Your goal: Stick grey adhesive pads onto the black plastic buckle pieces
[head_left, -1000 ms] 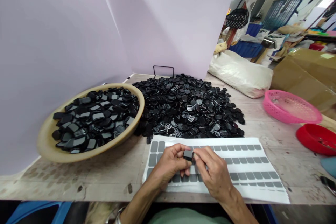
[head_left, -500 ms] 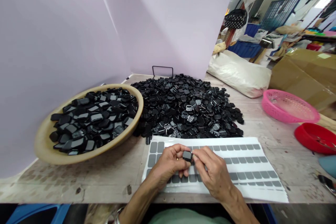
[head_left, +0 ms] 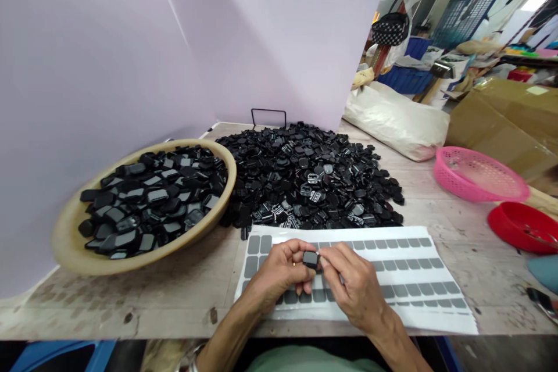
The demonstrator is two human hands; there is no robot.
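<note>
Between my hands is a small black plastic piece (head_left: 310, 259) with a grey face turned up. My left hand (head_left: 283, 273) is closed on its left side, thumb below and fingers above. The fingertips of my right hand (head_left: 351, 279) are pinched at its right edge; whether they also hold a sticker is too small to tell. Both hands are over a white sheet (head_left: 418, 315) carrying rows of grey stickers (head_left: 401, 290). Behind the sheet spreads a large heap of black plastic pieces (head_left: 300, 174), some with white lettering.
At the left a tilted cream basin (head_left: 70, 250) holds many black pieces with grey faces. A pink basket (head_left: 475, 180), a red bowl (head_left: 510, 235) and a cardboard box (head_left: 501, 122) are at the right. A thin wire stand (head_left: 269, 110) rises behind the heap, near the wall.
The view has shifted very slightly. My hands keep nearly the same pose around the black plastic piece.
</note>
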